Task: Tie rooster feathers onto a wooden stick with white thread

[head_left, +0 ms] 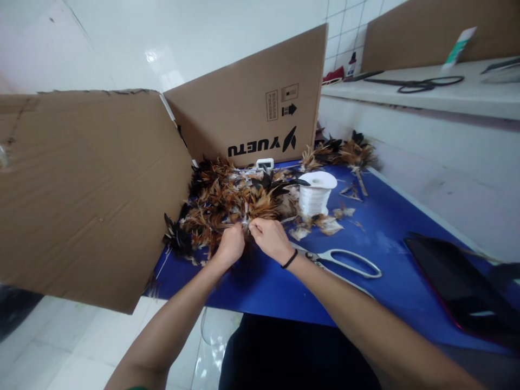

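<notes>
Close together at the front of a brown and black feather pile (215,189), my left hand (232,244) and my right hand (270,236) both pinch a feather bunch (262,203). Its pale bound base shows between my fingertips. A black band circles my right wrist. Just beyond my right hand stands a white spool of ribbon or cord (314,197), with loose feather tufts (325,223) at its foot. Silver-handled scissors (353,262) lie beside my right forearm, their blades partly hidden behind it.
Cardboard panels (93,189) wall off the left and back of the blue table (365,216). Another feather heap (353,151) sits at the back right. A dark tablet-like device (459,281) lies at right. Black scissors (426,84) and a white-green tube (459,49) are on the ledge.
</notes>
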`<move>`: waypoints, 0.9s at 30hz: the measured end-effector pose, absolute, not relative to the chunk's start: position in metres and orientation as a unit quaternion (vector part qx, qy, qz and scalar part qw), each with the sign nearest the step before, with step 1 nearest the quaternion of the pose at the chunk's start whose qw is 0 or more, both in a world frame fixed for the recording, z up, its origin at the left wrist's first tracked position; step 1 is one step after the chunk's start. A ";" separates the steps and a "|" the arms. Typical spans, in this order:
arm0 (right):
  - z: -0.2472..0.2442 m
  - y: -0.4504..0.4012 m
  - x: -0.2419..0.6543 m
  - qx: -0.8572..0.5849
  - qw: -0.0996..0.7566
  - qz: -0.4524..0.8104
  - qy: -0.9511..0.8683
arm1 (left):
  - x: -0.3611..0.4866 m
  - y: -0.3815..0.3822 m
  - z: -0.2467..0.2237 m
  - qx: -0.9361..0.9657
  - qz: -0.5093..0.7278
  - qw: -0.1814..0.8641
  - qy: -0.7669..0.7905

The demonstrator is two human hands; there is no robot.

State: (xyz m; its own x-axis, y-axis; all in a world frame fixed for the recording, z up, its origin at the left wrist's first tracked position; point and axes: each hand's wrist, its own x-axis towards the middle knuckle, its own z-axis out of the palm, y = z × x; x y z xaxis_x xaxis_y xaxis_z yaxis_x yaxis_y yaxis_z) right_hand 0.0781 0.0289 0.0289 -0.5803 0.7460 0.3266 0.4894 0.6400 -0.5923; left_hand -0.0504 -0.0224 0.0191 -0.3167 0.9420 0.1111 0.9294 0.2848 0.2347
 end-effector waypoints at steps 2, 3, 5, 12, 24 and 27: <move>0.031 0.030 0.083 -0.353 0.256 0.203 -0.877 | -0.050 -0.023 0.016 0.594 0.118 0.027 0.795; 0.032 0.031 0.086 -0.348 0.242 0.192 -0.885 | -0.050 -0.024 0.016 0.599 0.112 0.029 0.793; 0.039 0.034 0.091 -0.333 0.213 0.174 -0.902 | -0.049 -0.027 0.016 0.609 0.097 0.031 0.787; 0.085 0.039 0.105 -0.174 0.102 -0.003 -0.979 | -0.041 -0.046 0.033 0.652 0.050 0.043 0.755; 0.101 0.090 0.093 0.046 0.012 0.411 -0.910 | -0.045 -0.079 0.095 0.780 0.135 0.176 0.586; 0.081 0.089 0.095 -0.085 0.161 0.530 -0.828 | -0.053 -0.083 0.102 0.762 0.171 0.248 0.573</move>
